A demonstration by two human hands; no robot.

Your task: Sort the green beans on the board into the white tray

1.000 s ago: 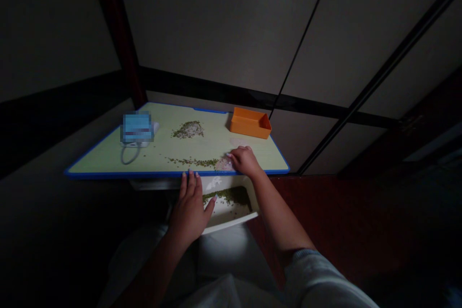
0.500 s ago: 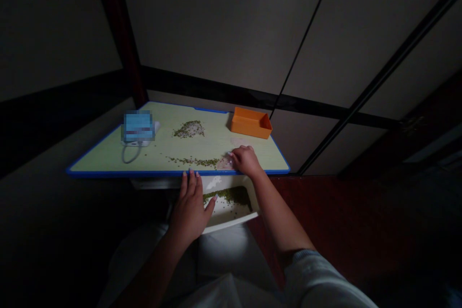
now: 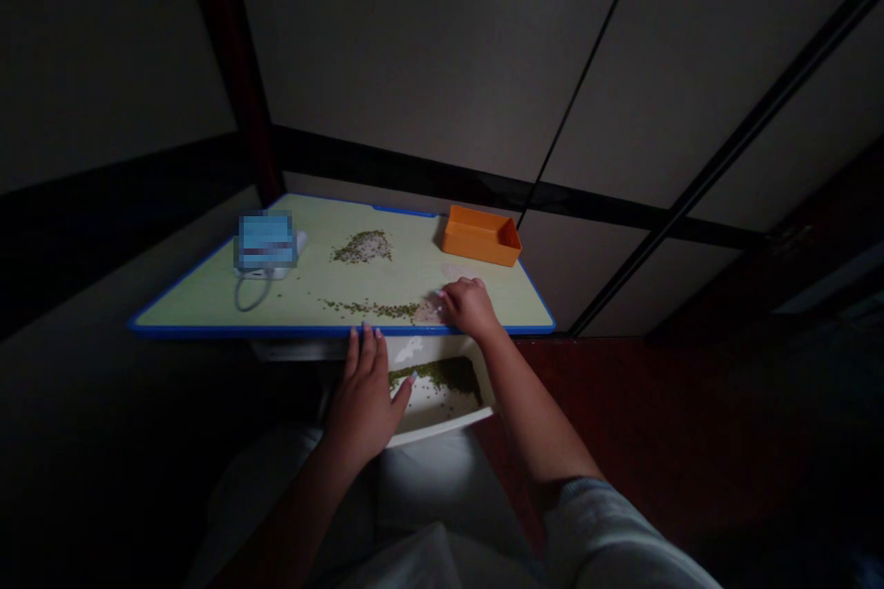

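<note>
Both of my hands are at the near edge of a pale green cutting board with a blue rim. My right hand lies on the board, its fingers lightly curled and close together, with nothing visibly gripped between them. Its fingertips rest just right of a thin line of green mung beans, and a pale smear lies on the board beside them.

My left hand is open, with the fingers spread and their tips at the board's near rim. Its thumb reaches right, over a white tray that sits just below that rim. A heap of the same beans lies along the tray's far side, with a few strays nearer its front. I cannot tell whether my left palm touches the tray.

Farther out, near the middle of the board, lies a second small heap of beans mixed with pale grains. An orange plastic box stands at the far right, and a pixelated blue object sits at the left with a looped cable beside it. A grey sleeve covers my right arm above the forearm.
</note>
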